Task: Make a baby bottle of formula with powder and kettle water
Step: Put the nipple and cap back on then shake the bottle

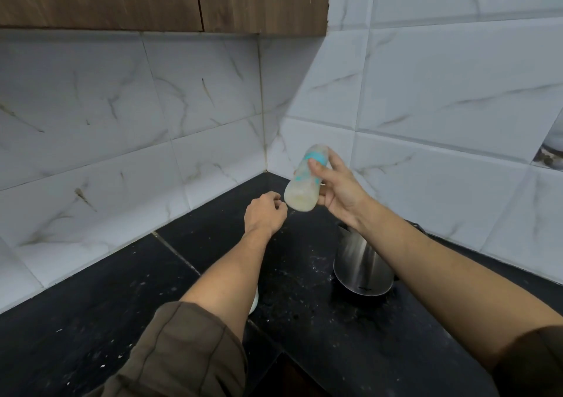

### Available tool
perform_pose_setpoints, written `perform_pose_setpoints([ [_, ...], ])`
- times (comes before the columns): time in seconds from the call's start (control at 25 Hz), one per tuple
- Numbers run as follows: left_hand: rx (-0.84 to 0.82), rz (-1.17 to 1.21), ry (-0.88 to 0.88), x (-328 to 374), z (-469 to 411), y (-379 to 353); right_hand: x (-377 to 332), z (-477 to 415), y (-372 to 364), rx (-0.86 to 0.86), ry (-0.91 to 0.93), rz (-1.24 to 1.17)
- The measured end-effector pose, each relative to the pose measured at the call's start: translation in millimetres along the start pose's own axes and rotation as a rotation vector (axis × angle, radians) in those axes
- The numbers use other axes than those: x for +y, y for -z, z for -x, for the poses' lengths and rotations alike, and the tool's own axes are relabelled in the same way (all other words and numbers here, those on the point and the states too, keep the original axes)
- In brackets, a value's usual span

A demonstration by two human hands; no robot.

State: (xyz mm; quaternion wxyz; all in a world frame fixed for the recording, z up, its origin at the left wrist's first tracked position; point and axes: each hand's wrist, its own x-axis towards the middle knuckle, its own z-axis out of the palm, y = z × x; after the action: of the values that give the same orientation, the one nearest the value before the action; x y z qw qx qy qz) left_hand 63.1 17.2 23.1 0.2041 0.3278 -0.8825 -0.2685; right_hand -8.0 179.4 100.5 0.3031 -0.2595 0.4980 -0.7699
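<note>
My right hand (338, 191) grips a clear baby bottle (304, 183) with teal markings, held tilted in the air near the tiled corner. Pale milky liquid fills its lower end, and the bottle looks motion-blurred. My left hand (265, 212) hovers just left of and below the bottle, fingers loosely curled, holding nothing that I can see. A steel kettle (362, 265) stands on the black counter (304, 320) under my right forearm. Part of a white object (254, 302) peeks out beneath my left forearm.
White marble-look tiles cover both walls meeting at the corner. Wooden cabinets (164, 0) hang above. The counter is speckled with white powder flecks around the kettle.
</note>
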Motion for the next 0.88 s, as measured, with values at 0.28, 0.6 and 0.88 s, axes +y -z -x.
perform_pose_setpoints([
  [0.28,0.032,0.021,0.003,-2,6,4,-6,-13,3,0.248,0.105,-0.304],
  [0.6,0.035,0.017,-0.011,-2,8,7,11,0,2,0.065,0.054,-0.108],
  [0.88,0.034,0.02,-0.027,1,6,6,15,8,3,-0.026,-0.012,0.049],
])
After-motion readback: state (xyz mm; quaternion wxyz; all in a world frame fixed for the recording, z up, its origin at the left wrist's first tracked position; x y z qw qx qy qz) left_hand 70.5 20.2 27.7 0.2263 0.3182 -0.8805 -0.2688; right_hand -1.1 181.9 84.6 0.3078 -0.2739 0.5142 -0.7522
